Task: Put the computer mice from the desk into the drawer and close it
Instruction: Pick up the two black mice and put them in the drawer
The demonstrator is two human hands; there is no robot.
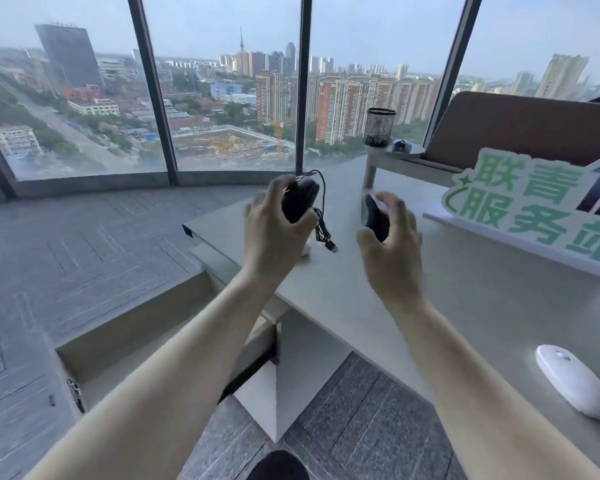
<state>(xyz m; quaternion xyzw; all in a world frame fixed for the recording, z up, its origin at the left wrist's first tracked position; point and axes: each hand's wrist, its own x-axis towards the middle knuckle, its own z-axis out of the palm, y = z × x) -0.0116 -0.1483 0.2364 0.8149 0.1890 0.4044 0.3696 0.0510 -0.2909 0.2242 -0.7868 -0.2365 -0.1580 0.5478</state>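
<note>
Gripping a wired mouse [300,199] in my left hand [274,233], cable [323,223] dangling beside the thumb, I clutch a second black mouse [373,216] in my right hand [390,244]. A white mouse [572,381] lies on the desk [465,299], well behind my right wrist. The open drawer [129,327] sits below my left forearm.

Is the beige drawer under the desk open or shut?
Open: the beige drawer is pulled out left of the grey desk, its hollow showing; nothing visible inside the exposed part.

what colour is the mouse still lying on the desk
White; the mouse lies near the desk's right edge, clearest in the head view.
</note>
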